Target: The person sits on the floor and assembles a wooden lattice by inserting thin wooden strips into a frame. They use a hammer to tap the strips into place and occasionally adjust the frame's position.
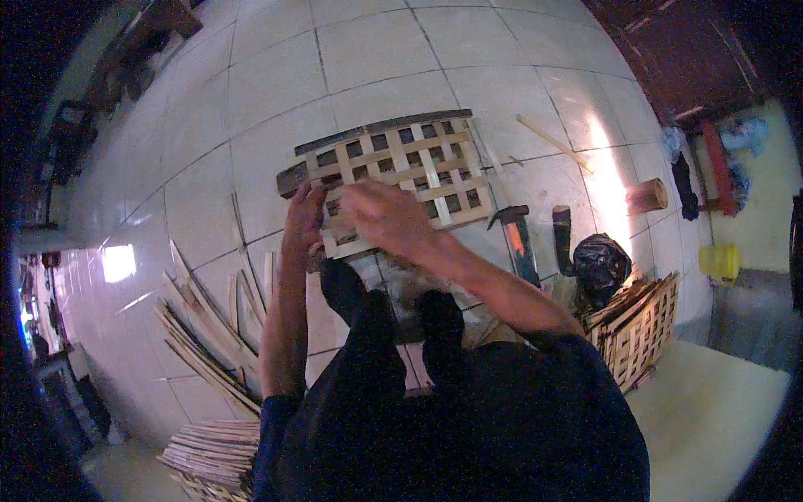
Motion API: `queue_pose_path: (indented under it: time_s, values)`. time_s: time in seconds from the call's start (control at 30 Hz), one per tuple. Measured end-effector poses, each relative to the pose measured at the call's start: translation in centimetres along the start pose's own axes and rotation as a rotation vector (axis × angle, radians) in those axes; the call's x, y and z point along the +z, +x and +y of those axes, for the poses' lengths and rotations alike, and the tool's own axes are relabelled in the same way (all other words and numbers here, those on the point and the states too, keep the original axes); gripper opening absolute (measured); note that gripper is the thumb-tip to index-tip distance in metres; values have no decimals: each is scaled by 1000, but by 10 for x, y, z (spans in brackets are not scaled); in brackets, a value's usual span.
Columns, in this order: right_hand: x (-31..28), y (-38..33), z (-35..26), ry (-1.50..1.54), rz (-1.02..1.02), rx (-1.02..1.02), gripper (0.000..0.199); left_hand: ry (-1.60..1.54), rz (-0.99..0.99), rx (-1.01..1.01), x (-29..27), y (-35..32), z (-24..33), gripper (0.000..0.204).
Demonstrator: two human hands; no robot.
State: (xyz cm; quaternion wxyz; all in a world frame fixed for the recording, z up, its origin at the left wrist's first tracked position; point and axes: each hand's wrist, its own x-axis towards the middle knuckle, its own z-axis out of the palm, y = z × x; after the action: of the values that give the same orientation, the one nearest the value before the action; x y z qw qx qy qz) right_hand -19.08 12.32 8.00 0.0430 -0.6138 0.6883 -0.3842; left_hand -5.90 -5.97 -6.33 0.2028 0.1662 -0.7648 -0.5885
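dark-trousered knees over pale tiled floor [251, 100]; both hands [351, 217] grasping a woven bamboo lattice [401, 167].

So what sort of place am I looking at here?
Probably a home or small workshop floor used for bamboo weaving. Both hands, left hand and right hand, rest on a half-woven lattice panel lying on the tiled floor, with loose strips piled alongside and finished panels stacked nearby.
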Motion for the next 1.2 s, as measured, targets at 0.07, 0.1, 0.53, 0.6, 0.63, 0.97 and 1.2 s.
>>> queue_pose_path:
  time_s: [0.07,0.1,0.53,0.6,0.63,0.97,1.2]
  values:
    - [-15,-34,18,-50,92,139,16,-336,167,-242,10,0,-16,26]
    - [-19,-59,30,-84,68,163,15,-514,260,-340,15,2,-16,24]
    - [-4,-106,116,-511,-346,151,75,-779,380,-304,-43,18,18,28]
    - [3,-117,122,-475,-407,218,72,-826,386,-329,-45,13,3,27]
    - [4,-119,124,-457,-443,249,71,-789,401,-344,-43,8,1,26]
    - [-3,-161,92,-425,-195,391,67,-804,331,-489,-9,-6,1,32]
    - [-3,-197,59,-314,-3,272,44,-108,361,-50,-6,-31,-20,28]
